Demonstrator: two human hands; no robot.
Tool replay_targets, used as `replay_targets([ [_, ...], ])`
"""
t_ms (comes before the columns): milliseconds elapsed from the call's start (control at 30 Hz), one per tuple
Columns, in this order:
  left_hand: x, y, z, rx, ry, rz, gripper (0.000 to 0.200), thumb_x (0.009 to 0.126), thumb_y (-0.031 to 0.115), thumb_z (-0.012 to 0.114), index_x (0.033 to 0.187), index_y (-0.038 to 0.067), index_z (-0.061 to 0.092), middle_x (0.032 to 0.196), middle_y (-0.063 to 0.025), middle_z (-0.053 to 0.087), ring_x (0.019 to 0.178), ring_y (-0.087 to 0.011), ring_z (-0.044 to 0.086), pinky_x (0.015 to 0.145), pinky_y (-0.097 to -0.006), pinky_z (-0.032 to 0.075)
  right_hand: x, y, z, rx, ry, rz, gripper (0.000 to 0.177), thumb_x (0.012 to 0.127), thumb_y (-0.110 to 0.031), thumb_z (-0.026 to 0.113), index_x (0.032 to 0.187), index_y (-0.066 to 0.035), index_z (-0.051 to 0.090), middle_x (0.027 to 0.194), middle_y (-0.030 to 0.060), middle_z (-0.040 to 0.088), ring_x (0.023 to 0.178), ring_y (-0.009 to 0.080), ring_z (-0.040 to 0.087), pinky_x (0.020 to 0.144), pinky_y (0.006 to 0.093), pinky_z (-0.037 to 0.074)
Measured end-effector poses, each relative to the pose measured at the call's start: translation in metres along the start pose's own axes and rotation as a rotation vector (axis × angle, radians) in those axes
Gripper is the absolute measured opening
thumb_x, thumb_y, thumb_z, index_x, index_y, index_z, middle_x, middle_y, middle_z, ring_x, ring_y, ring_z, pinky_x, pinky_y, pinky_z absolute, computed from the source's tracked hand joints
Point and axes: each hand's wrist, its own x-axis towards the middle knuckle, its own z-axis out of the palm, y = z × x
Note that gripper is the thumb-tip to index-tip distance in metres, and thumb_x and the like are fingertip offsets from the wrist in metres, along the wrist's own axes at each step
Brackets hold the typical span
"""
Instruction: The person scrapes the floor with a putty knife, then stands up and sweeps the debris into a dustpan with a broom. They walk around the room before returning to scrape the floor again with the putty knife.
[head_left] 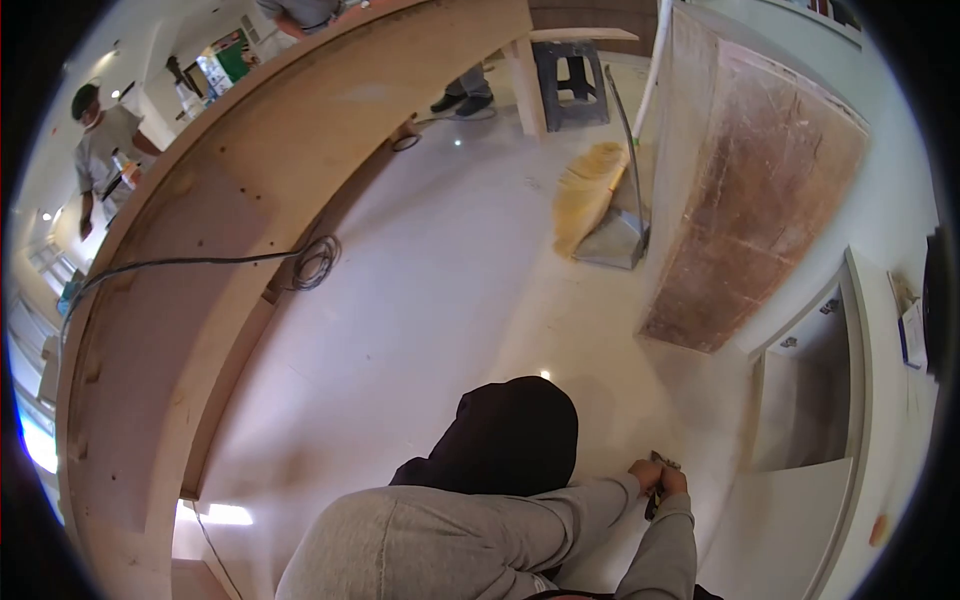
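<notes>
At the lower right, my left hand [643, 473] and my right hand [674, 483] are close together, both closed around a small dark tool [653, 504]. One end of it sticks out below the fingers, and a metallic part [665, 459] shows above them. Its exact kind is too small to tell. Both hands are over the pale floor [400, 330], left of the low white cabinet [800, 410]. Grey sleeves cover the arms. Left of the hands are grey cloth [400, 545] and a large black cloth-like shape [510, 435].
A curved wooden counter [370, 85] runs along the left, with a coiled cable [316, 262]. Ahead are a broom [590, 195], a dustpan [612, 240], a dark stool [572, 85] and a brown-faced panel [765, 190]. Other people [108, 145] stand beyond the counter.
</notes>
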Motion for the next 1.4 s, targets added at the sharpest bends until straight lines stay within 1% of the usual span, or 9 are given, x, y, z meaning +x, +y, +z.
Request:
replay_targets([
  [100,0.003,-0.008,0.005,0.124,-0.037,0.122,0.052,0.094,0.04,0.043,0.082,-0.007,0.064,0.07,-0.0206,0.063,0.063,-0.0301,0.065,0.056,-0.0422,0.048,0.016,0.014,-0.011,-0.107,0.01,-0.034,0.039,0.082,-0.026,0.07,0.099,0.008,0.063,0.092,0.0145,0.069,0.084,0.0253,0.066,0.071,0.0361,0.051],
  [133,0.003,-0.007,0.002,0.136,-0.061,0.168,0.053,0.094,0.038,0.043,0.081,-0.008,0.064,0.069,-0.0216,0.063,0.061,-0.0305,0.064,0.054,-0.0419,0.047,0.043,0.029,-0.024,-0.377,-0.013,-0.158,0.044,0.082,-0.031,0.069,0.098,0.01,0.063,0.093,0.0181,0.069,0.084,0.0273,0.067,0.071,0.037,0.051],
  [167,-0.001,-0.003,0.003,0.135,-0.065,0.159,0.053,0.094,0.038,0.043,0.081,-0.008,0.064,0.069,-0.0216,0.063,0.061,-0.0305,0.064,0.054,-0.0419,0.047,0.061,0.038,-0.032,-0.646,-0.044,-0.282,0.05,0.082,-0.035,0.067,0.097,0.012,0.063,0.094,0.0216,0.069,0.085,0.0293,0.067,0.072,0.0379,0.051],
  [267,-0.029,0.018,0.007,-0.097,0.062,0.061,0.051,0.093,0.036,0.043,0.079,-0.009,0.063,0.067,-0.0198,0.062,0.056,-0.028,0.061,0.049,-0.0413,0.044,0.063,0.034,-0.035,-0.766,-0.074,-0.359,0.057,0.083,-0.041,0.062,0.095,0.015,0.061,0.096,0.0287,0.066,0.088,0.032,0.068,0.074,0.0389,0.051],
  [367,-0.017,0.02,0.013,-0.216,0.057,0.016,0.048,0.092,0.034,0.043,0.078,-0.008,0.063,0.065,-0.017,0.061,0.052,-0.026,0.058,0.047,-0.0399,0.042,-0.006,-0.019,-0.003,-0.605,0.107,-0.169,0.054,0.083,-0.037,0.064,0.094,0.016,0.061,0.097,0.027,0.067,0.086,0.0309,0.068,0.072,0.0392,0.052],
  [500,-0.029,0.037,0.003,-0.137,0.027,0.031,0.046,0.091,0.035,0.046,0.078,-0.006,0.063,0.065,-0.0147,0.061,0.051,-0.025,0.057,0.047,-0.0391,0.042,0.013,-0.008,-0.004,-0.203,0.083,-0.043,0.049,0.081,-0.032,0.069,0.093,0.016,0.062,0.09,0.0206,0.069,0.079,0.0298,0.067,0.067,0.0401,0.052],
  [800,-0.02,0.033,0.006,-0.112,0.029,0.043,0.05,0.093,0.037,0.045,0.068,-0.004,0.06,0.062,-0.016,0.061,0.049,-0.0249,0.056,0.047,-0.04,0.041,0.046,0.01,-0.017,-0.264,0.087,-0.093,0.051,0.082,-0.036,0.067,0.091,0.014,0.063,0.092,0.0236,0.069,0.081,0.0295,0.067,0.068,0.039,0.051],
  [1200,-0.032,0.027,0.003,-0.135,-0.043,0.128,0.056,0.094,0.043,0.044,0.066,-0.003,0.059,0.056,-0.0146,0.058,0.046,-0.0243,0.054,0.045,-0.0392,0.04,-0.002,-0.027,0.002,-0.22,0.046,-0.037,0.044,0.084,-0.028,0.065,0.097,0.014,0.063,0.097,0.0218,0.068,0.082,0.0273,0.066,0.068,0.0387,0.051],
  [1400,-0.012,0.014,0.009,-0.207,-0.03,-0.016,0.057,0.094,0.048,0.045,0.066,0.001,0.059,0.055,-0.0111,0.055,0.046,-0.0225,0.052,0.043,-0.0384,0.039,0.027,-0.01,-0.009,-0.254,0.058,0.001,0.047,0.086,-0.029,0.063,0.103,0.014,0.062,0.104,0.0229,0.068,0.091,0.0286,0.067,0.074,0.0388,0.051],
])
